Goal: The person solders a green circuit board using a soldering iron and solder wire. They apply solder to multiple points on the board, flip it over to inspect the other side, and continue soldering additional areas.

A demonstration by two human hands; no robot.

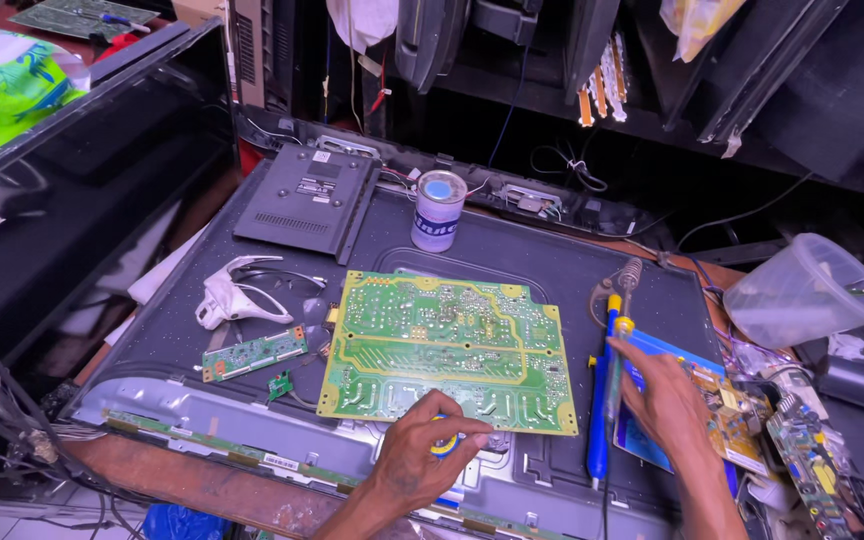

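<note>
The green board [447, 350] lies solder side up on the back of a flat screen set [512, 260] that rests face down on the worktop. The set's back cover is already off, and the board seems freed from its mounts, since it sits loose and slightly askew over the metal chassis. No joint looks freshly worked as far as I can tell, so the soldering itself appears still to come.

The left hand [422, 455] rests at the board's near edge, its fingers curled round a small blue and yellow thing [445, 447]; what that thing is I cannot tell. The right hand [667, 395] has its grip closed on a soldering iron [612, 370] with a blue and yellow handle, held just beside the board's right edge, tip pointing away from the person and clear of the board.

The board is large and rectangular, with pale traces, many silver solder points and yellow bordered zones. A smaller strip board [254, 353] lies to its left, a tin [438, 210] stands behind it.
</note>
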